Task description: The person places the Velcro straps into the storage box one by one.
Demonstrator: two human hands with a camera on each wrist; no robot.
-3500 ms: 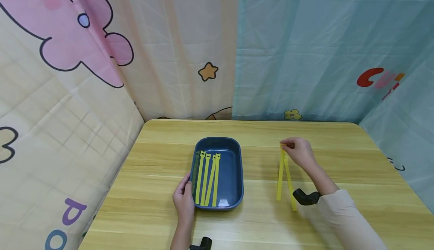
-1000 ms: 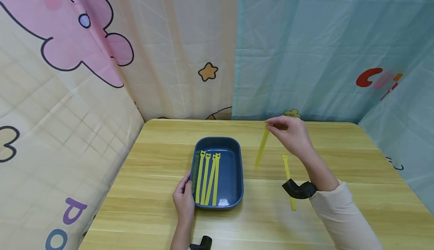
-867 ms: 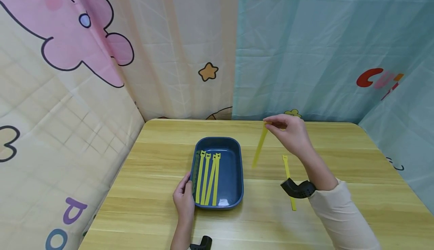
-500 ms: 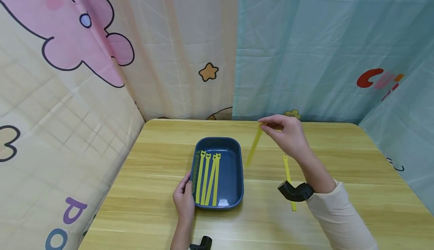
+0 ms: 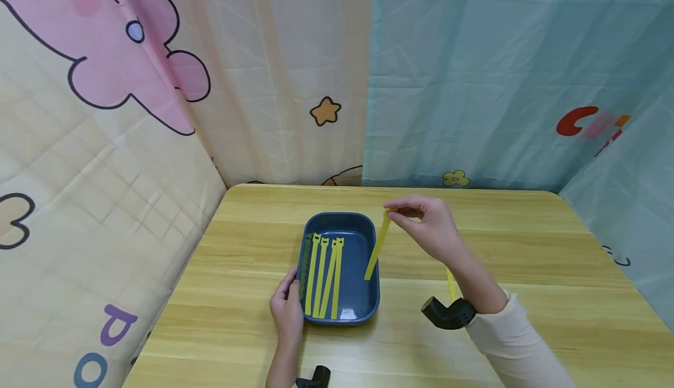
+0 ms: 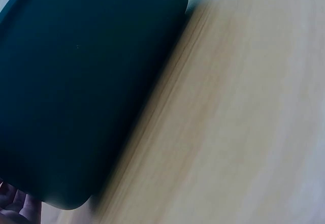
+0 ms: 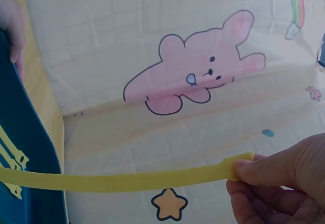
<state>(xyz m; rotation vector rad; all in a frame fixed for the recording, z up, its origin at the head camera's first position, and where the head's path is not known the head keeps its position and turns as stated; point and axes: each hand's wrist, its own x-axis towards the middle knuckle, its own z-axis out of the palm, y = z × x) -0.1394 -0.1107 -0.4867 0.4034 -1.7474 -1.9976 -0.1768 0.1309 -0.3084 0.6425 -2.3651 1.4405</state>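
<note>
One long yellow strap (image 5: pixel 377 246), flat, dangling over tray (image 5: pixel 368 303).

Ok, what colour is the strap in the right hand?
Yellow. The strap pinched by the right hand shows best in the right wrist view.

Dark blue tray wall (image 6: pixel 76 92) fills left; blurred wooden table (image 6: pixel 244 122) right.
</note>
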